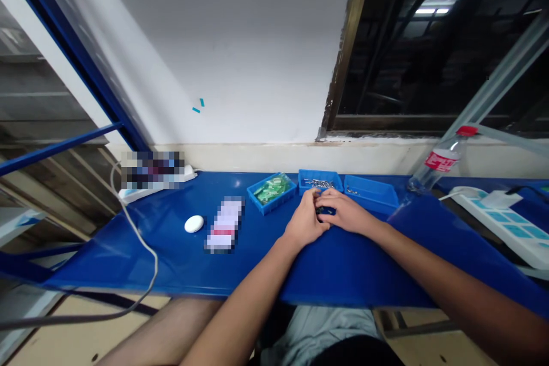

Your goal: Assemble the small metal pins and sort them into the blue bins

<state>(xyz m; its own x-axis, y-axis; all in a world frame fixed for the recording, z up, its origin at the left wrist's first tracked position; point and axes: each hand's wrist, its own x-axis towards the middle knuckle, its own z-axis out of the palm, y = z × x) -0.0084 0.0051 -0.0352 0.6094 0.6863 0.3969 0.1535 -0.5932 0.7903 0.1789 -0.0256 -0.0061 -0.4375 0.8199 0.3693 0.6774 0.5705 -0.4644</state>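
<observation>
My left hand (305,220) and my right hand (345,211) meet over the table, in front of the blue trays. Both have their fingers curled together around a small dark thing (326,211), mostly hidden, whose kind I cannot make out. Just beyond them lies the middle blue tray (303,175), which has small shiny metal pieces (317,183) in it. To its left, another blue tray (266,210) holds green pieces in clear wrapping (273,189). The right-hand blue tray (377,197) has a few small metal pieces near its left end.
On the blue table (171,263) lie a white oval object (194,223) and a blurred-out flat rectangle (225,224). A plastic bottle with a red cap (441,157) stands at the right, near a power strip (510,226). A grey cable (143,240) crosses the left side.
</observation>
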